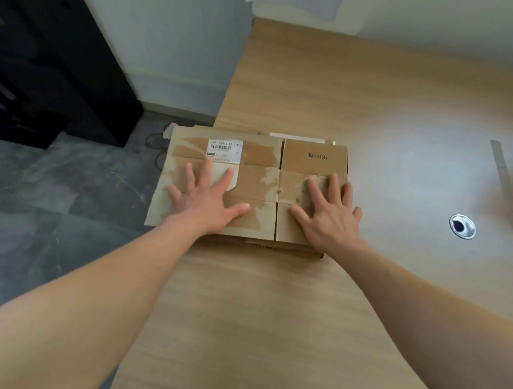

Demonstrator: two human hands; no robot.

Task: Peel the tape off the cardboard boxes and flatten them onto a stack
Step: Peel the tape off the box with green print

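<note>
A flattened brown cardboard box (260,153) lies on top of a stack of flattened cardboard (285,249) at the left edge of a wooden table (272,314). Its surface is torn in pale patches, and a white shipping label (224,150) sits near its far left. My left hand (204,203) rests flat on the left half with fingers spread. On the right half, my right hand (327,216) lies flat with fingers spread too. Neither hand holds anything. The stack's left part overhangs the table edge.
A round metal cable grommet (462,226) is set in the table to the right. A blurred strip-like thing (503,174) shows at the far right. Left of the table lie grey floor (56,198), dark cables (157,143) and a black cabinet (57,65) against the wall.
</note>
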